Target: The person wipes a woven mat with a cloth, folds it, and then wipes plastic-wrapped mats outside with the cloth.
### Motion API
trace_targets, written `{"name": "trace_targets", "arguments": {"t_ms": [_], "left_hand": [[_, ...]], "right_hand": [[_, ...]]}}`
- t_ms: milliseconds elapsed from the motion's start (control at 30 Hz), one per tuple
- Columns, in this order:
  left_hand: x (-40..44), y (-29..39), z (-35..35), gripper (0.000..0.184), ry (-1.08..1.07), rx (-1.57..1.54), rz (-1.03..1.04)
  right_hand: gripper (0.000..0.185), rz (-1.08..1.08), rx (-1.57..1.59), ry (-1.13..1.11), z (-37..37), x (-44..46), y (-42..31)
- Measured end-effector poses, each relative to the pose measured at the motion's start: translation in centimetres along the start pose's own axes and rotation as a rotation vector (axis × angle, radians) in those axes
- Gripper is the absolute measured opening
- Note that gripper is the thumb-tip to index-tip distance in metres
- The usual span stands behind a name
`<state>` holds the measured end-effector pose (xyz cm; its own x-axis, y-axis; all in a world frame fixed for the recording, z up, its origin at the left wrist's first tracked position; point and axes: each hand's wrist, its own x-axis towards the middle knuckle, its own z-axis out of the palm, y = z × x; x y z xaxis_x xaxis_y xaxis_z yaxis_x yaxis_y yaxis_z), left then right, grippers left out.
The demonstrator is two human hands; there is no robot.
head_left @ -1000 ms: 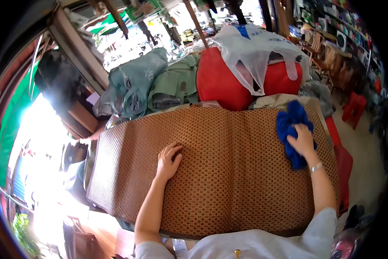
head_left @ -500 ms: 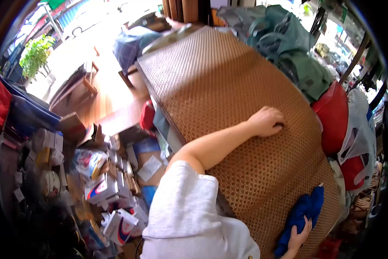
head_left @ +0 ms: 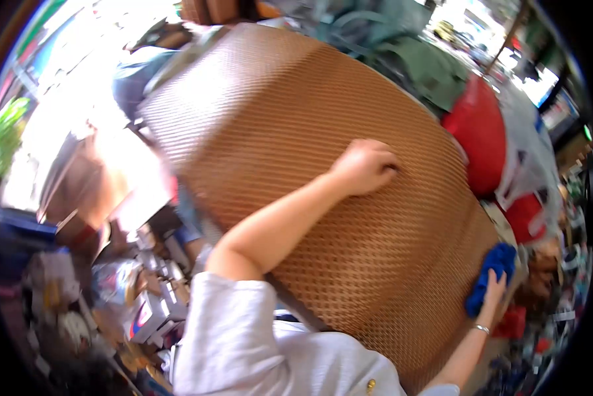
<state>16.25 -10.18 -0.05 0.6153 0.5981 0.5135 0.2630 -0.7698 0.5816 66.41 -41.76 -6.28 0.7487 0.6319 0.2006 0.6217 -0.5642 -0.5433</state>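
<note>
A brown woven mat point(head_left: 296, 218) spreads over a broad, raised surface in front of me, with a bright sheen at its far left end. On its middle rests my left hand point(head_left: 367, 166), fingers curled into a loose fist with nothing visible in it. My right hand point(head_left: 493, 290) presses on a bunched blue cloth point(head_left: 501, 259) at the mat's right edge, fingers spread over it and gripping it. A bracelet point(head_left: 482, 328) circles my right wrist. The cloth's underside is hidden.
Green bags point(head_left: 425, 72) are piled beyond the mat. A red bag point(head_left: 478, 135) and a whitish plastic bag point(head_left: 524, 148) stand along its right side. Boxes point(head_left: 150, 317) and packages clutter the lower left. A plant point(head_left: 7, 132) stands at the far left.
My right hand has slid the blue cloth outward to the mat's right edge, where it looks more bunched. My view has shifted; my left hand stays curled on the mat.
</note>
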Motion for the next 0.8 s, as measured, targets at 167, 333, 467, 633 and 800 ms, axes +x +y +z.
{"name": "trace_targets", "arguments": {"t_ms": [167, 333, 467, 633, 800], "left_hand": [[-0.2, 0.5, -0.2, 0.024, -0.06, 0.039, -0.051], [-0.2, 0.3, -0.4, 0.023, -0.066, 0.05, -0.028], [-0.4, 0.3, -0.4, 0.023, -0.057, 0.024, -0.006], [-0.1, 0.8, -0.1, 0.023, -0.065, 0.05, -0.05], [0.0, 0.6, -0.1, 0.023, -0.089, 0.078, -0.05]], "right_hand": [[0.049, -0.239, -0.158, -0.091, 4.1, 1.1, -8.6], [0.059, -0.625, -0.316, -0.277, 7.8, -7.1, -20.2], [0.065, -0.718, -0.308, -0.311, 7.2, -12.9, -18.3], [0.053, -1.086, -0.211, -0.869, 1.8, -20.8, -20.0], [0.049, -1.013, -0.101, -0.825, 3.4, -15.6, -18.2]]}}
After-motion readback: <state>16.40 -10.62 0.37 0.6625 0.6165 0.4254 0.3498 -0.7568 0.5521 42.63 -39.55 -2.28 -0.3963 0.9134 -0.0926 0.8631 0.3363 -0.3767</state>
